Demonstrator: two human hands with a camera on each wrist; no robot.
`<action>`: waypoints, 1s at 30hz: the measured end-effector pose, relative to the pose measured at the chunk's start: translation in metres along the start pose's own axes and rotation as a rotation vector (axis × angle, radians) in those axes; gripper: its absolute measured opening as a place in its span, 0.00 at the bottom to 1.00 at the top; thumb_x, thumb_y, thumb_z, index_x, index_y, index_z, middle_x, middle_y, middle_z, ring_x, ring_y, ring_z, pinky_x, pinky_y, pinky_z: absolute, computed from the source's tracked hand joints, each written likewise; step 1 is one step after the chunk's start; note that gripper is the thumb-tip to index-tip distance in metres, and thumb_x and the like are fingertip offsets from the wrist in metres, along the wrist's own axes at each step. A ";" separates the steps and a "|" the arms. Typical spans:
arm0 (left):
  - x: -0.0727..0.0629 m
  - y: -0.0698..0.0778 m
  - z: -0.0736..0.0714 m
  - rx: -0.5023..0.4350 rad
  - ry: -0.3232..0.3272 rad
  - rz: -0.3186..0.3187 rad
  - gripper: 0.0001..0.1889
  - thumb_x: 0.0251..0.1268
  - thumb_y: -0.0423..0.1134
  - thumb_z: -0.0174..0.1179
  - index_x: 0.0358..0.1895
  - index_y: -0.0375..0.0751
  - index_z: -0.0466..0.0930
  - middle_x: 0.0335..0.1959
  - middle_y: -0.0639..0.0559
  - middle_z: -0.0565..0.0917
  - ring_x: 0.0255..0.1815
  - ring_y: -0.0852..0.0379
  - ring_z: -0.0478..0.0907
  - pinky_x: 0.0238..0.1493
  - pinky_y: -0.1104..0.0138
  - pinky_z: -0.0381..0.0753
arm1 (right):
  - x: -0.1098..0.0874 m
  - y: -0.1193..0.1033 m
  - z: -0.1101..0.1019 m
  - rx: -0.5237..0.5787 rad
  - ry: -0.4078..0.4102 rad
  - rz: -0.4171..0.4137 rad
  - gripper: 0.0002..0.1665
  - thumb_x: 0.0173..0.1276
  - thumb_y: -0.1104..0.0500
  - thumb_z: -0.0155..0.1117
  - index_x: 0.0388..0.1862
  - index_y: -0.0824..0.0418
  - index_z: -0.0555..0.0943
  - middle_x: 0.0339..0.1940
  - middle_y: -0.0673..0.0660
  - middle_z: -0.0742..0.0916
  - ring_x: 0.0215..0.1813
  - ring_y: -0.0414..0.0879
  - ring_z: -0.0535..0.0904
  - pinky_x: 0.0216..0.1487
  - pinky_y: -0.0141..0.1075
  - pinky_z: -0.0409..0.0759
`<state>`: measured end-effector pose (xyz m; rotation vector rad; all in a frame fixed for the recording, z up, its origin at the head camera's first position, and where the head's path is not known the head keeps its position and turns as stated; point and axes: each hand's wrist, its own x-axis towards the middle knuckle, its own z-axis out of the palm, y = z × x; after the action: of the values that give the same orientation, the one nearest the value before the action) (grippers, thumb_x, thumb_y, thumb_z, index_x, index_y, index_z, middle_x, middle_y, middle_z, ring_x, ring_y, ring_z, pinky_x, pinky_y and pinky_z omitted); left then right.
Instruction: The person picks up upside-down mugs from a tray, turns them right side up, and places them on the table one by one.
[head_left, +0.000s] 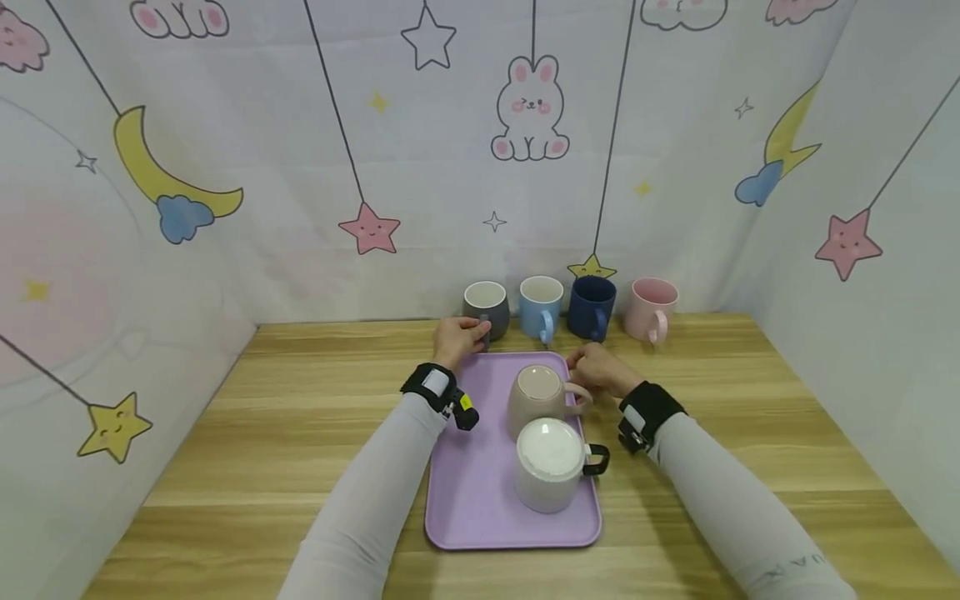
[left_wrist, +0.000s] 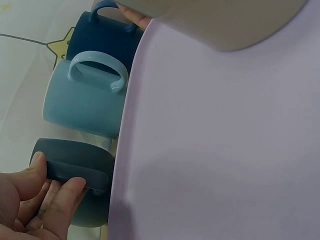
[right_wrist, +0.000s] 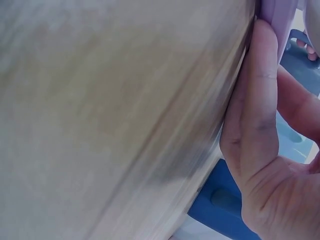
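At the back of the table, my left hand point(head_left: 456, 340) pinches the handle of a dark grey mug point(head_left: 491, 304) between thumb and fingers. The left wrist view shows this mug point(left_wrist: 92, 207) upright, close against the far edge of a lilac tray point(head_left: 480, 500). My right hand point(head_left: 602, 369) is at the tray's far right corner, fingers along the outside of the rim and thumb on its other side. On the tray's right half stand a beige mug point(head_left: 534, 412) and, nearer me, a larger white mug point(head_left: 547, 475) with a black handle.
Along the back wall, right of the grey mug, stand a light blue mug point(head_left: 538, 312), a navy mug point(head_left: 590, 315) and a pink mug point(head_left: 647, 317). A printed cloth point(head_left: 450, 167) hangs behind the wooden table point(head_left: 315, 392). Both standing mugs' handles point right, over the tray's edge.
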<state>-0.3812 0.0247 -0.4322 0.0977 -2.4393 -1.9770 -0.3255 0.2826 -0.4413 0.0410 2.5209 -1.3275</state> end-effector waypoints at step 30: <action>-0.021 -0.017 -0.049 -0.160 -0.051 0.024 0.18 0.75 0.32 0.64 0.61 0.24 0.80 0.56 0.31 0.84 0.60 0.37 0.82 0.62 0.56 0.84 | -0.004 -0.001 -0.001 -0.044 -0.016 -0.015 0.25 0.63 0.72 0.56 0.60 0.76 0.76 0.41 0.63 0.81 0.31 0.47 0.77 0.28 0.32 0.79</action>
<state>-0.3577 -0.0258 -0.4373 0.0177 -2.2879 -2.1816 -0.3223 0.2833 -0.4390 0.0021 2.5408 -1.2726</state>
